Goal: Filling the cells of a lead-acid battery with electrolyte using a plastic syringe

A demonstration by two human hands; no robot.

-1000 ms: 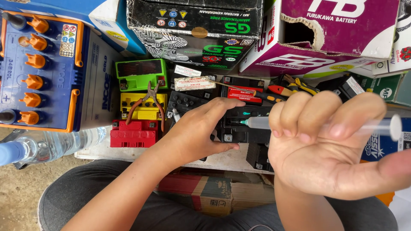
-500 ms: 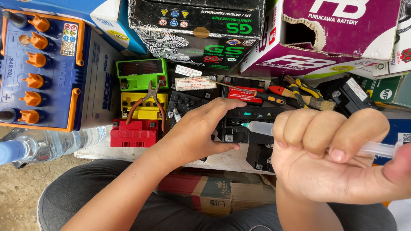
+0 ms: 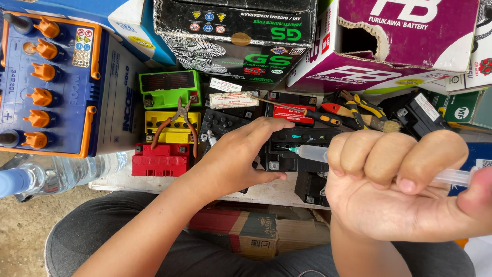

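The right hand (image 3: 394, 190) was closed in a fist around a clear syringe (image 3: 312, 152), the fingers (image 3: 382, 159) wrapped over the barrel and the thumb set at the plunger end near the right edge of the view. The needle tip pointed left, over the top of a small black battery (image 3: 300, 149) on the bench. The left hand (image 3: 238, 156) lay flat and open on that battery's left side, fingers stretched out along its top edge and thumb along its lower edge, gripping nothing.

To the left sat red (image 3: 160, 160), yellow (image 3: 171, 127) and green (image 3: 168, 88) small batteries, with pliers (image 3: 178, 123) lying across the yellow one. A large blue battery (image 3: 48, 84) with orange caps stood at the far left, a water bottle (image 3: 56, 174) below it. A brush (image 3: 382, 124) and screwdriver (image 3: 307, 113) lay behind the black battery, and cardboard boxes (image 3: 400, 46) lined the back.
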